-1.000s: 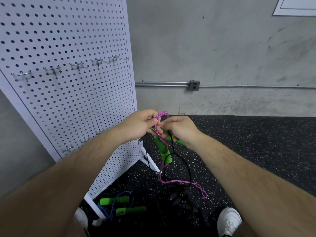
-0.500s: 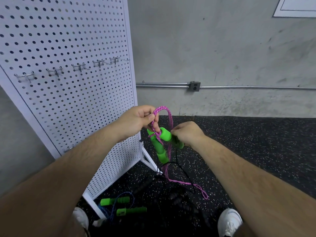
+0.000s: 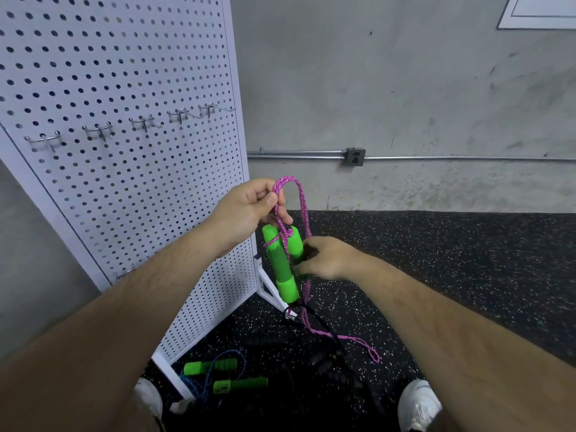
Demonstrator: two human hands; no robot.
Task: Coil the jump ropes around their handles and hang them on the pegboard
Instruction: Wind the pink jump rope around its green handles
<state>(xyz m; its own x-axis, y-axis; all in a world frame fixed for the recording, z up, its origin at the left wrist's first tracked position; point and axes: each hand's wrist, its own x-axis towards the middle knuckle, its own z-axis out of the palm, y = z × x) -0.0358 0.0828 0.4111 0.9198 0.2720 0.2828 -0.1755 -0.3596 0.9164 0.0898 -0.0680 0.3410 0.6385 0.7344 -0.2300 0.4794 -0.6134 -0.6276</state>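
Note:
My left hand pinches a loop of the pink rope above two green handles held upright side by side. The rope is wrapped once round the handles near their tops. My right hand grips the handles from the right, at their middle. The rest of the pink rope hangs down and trails onto the floor. The white pegboard stands to the left, its row of metal hooks bare.
A blue rope with green handles lies on the floor by the pegboard's foot. A black rope with dark handles lies between my white shoes. A concrete wall with a conduit and outlet box stands behind.
The hands have drawn apart: the left one lifted the pink loop higher, the right one slid down onto the handles. The handles now stand more upright.

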